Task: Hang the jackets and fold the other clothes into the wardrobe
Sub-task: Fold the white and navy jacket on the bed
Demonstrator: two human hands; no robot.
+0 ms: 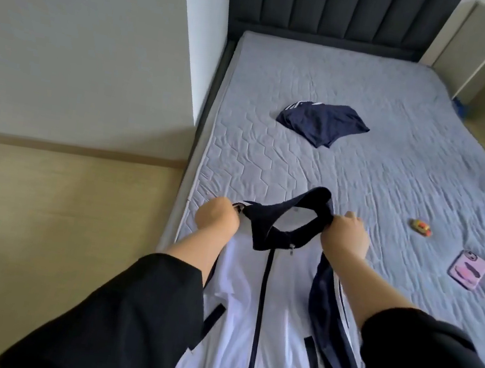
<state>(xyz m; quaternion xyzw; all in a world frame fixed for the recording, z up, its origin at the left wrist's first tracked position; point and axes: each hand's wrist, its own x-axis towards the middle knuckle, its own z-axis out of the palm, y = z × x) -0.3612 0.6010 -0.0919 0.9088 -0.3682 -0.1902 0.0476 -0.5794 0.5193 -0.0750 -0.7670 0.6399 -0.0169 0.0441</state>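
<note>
A white track jacket (237, 301) with a navy collar, navy zip line and navy striped sleeves hangs in front of me over the near end of the bed (373, 86). My left hand (218, 216) grips the jacket's left shoulder beside the collar. My right hand (346, 236) grips the right shoulder, with the navy sleeve trailing down beside my forearm. The collar stands open between both hands. Farther up the mattress lies a crumpled navy garment (321, 121) with white stripes.
A pink phone (469, 268) and a small yellow-red toy (420, 227) lie on the right side of the mattress. A dark padded headboard (337, 7) closes the far end. Wooden floor (43, 218) and a white wall are to the left.
</note>
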